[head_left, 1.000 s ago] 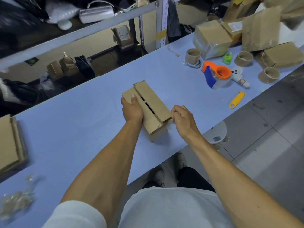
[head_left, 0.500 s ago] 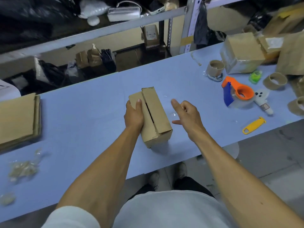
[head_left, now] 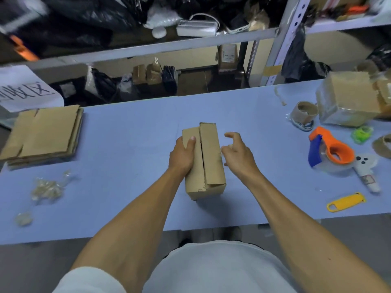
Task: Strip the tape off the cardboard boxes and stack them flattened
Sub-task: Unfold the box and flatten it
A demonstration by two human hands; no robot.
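A small brown cardboard box (head_left: 209,161) lies on the blue table (head_left: 131,144), its two top flaps meeting along a slit. My left hand (head_left: 183,155) grips the box's left side, thumb on the left flap. My right hand (head_left: 237,153) hovers just beside the box's right side, fingers loosely curled, holding nothing that I can make out. A stack of flattened boxes (head_left: 44,134) lies at the table's far left. Crumpled clear tape (head_left: 46,188) sits in front of that stack.
On the right are an orange and blue tape dispenser (head_left: 330,151), a yellow cutter (head_left: 347,201), empty tape cores (head_left: 304,112), a tape-wrapped box (head_left: 349,102) and a white tube (head_left: 366,172). Shelves with bags and boxes stand behind the table.
My right hand let go of the box's near right corner, swung away, and now hangs beside the right side. The view shifted left, bringing the flattened stack into sight.
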